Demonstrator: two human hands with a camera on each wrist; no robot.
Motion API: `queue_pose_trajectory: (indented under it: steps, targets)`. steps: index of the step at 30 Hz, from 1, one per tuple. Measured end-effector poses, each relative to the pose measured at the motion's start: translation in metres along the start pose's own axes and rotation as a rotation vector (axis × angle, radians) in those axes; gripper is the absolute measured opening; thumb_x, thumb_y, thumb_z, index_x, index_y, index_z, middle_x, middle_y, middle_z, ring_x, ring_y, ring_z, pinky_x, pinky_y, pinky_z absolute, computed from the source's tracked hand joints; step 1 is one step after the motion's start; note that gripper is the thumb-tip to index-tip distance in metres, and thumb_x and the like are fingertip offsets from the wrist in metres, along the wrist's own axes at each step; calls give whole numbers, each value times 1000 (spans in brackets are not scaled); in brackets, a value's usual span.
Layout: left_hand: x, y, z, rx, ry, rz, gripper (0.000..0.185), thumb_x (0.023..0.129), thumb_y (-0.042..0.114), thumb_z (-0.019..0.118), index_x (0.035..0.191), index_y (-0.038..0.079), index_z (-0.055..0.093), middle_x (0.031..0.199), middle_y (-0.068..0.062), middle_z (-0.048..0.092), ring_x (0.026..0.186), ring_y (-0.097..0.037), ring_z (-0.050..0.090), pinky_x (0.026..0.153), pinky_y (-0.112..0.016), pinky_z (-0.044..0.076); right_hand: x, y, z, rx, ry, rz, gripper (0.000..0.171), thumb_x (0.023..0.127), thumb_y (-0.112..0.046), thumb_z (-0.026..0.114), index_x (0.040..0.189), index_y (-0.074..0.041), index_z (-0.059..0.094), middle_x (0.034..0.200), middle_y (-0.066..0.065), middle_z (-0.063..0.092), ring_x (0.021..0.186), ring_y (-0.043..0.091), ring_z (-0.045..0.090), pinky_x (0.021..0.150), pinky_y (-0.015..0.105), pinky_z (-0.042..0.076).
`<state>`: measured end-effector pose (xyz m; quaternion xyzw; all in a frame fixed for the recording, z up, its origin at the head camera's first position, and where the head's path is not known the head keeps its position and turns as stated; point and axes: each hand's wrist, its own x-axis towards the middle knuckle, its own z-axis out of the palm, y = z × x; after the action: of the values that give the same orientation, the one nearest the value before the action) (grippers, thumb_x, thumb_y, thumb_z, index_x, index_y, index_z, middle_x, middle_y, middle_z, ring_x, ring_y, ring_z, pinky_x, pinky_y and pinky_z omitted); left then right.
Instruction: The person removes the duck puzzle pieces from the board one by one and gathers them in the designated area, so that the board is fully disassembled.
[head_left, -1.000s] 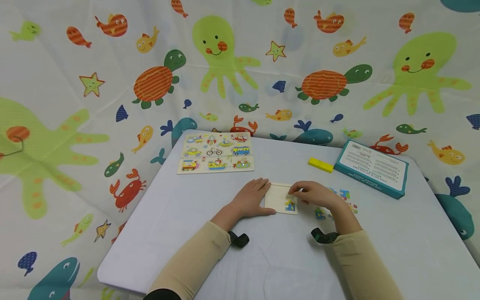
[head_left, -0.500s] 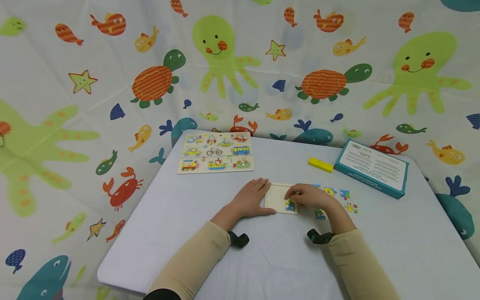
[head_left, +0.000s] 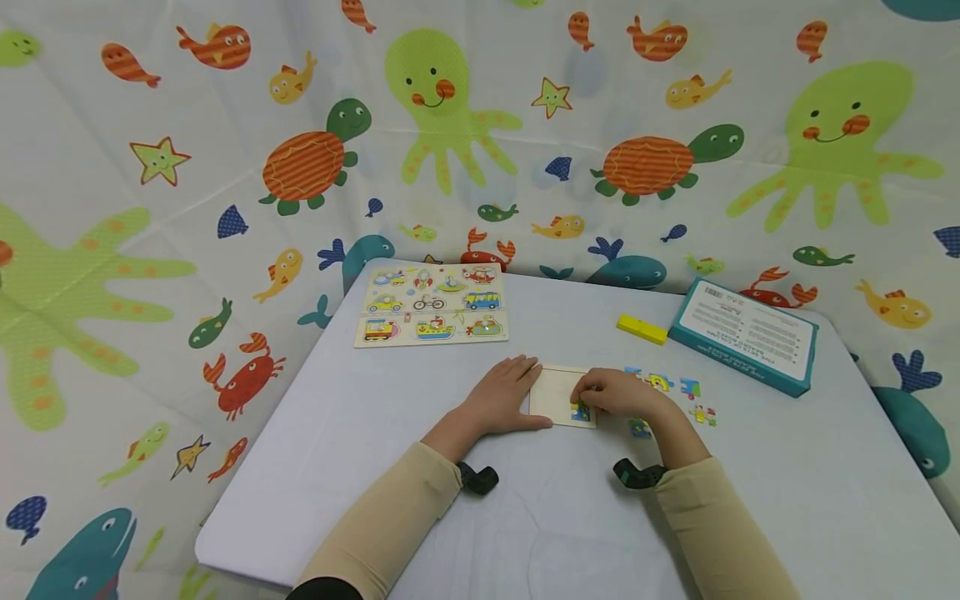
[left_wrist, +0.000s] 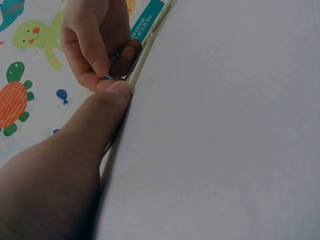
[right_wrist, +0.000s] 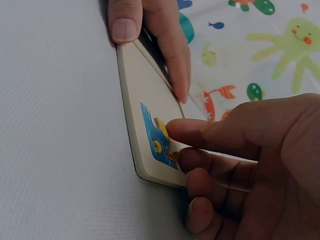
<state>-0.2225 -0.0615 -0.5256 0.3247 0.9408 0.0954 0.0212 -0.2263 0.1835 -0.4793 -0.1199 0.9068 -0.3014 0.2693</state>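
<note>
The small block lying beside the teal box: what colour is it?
The block is plain yellow, clearest in the head view, just left of the teal box.

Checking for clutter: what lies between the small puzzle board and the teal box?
In the head view, loose puzzle pieces lie on the table between the small puzzle board and the teal box.

- Even, bright light; soft shadows under the hands.
- Head view bends at its edges.
- Wrist views dimmer, nearest skin blurred.
</note>
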Motion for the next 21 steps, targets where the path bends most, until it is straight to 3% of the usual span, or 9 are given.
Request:
queue_pose_trajectory:
  steps: [21]
  targets:
    - [0,-1,1,-2,-2,-3,105,68,87,31,147,18,21,153,2,20,143,-17,12,118,-35,12,-3,0,1,29,11,-28,13,91,-24,54,93,-25,67,94,1,56,77,18,52,63,28,44]
